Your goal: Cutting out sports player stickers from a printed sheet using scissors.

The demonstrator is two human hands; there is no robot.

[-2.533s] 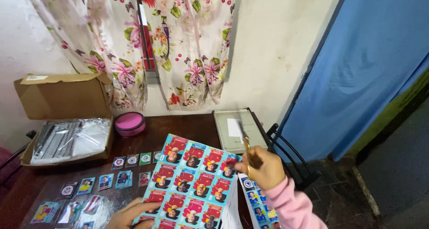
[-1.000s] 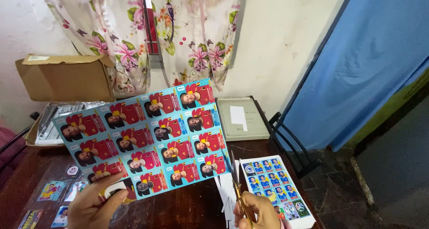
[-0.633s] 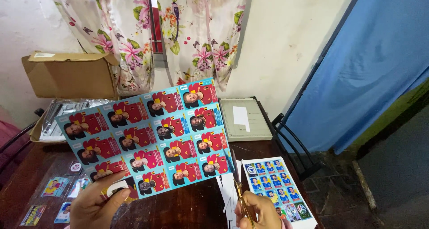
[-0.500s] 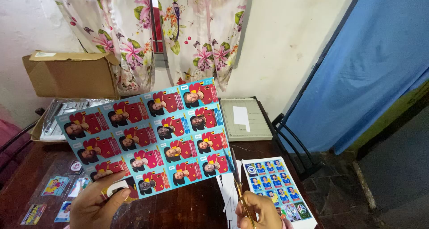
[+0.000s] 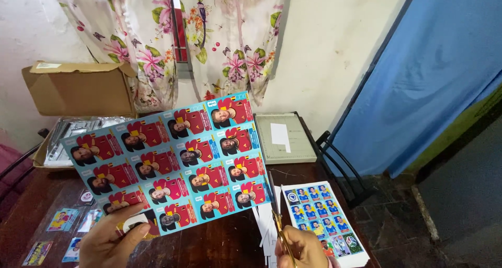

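Note:
My left hand (image 5: 111,241) holds up a large sheet of red-and-blue portrait cards (image 5: 172,161) by its lower left corner, tilted above the dark wooden table (image 5: 219,244). At the bottom edge of the view my right hand (image 5: 303,248) grips a pair of gold-handled scissors (image 5: 276,210), blades pointing up beside the sheet's lower right corner. A second sheet of blue cards (image 5: 321,221) lies flat on the table to the right of my right hand.
Cut cards (image 5: 64,219) lie scattered on the table's left side. An open cardboard box (image 5: 78,89) and a tray of plastic sleeves (image 5: 68,134) sit at the back left. A paper trimmer (image 5: 285,137) rests behind, a black chair (image 5: 342,168) at the right, floral curtains (image 5: 209,32) above.
The card sheet, lying flat on the table 2.5 s ago, has been lifted upright by my left hand. My right hand with the scissors dropped to the sheet's lower right corner.

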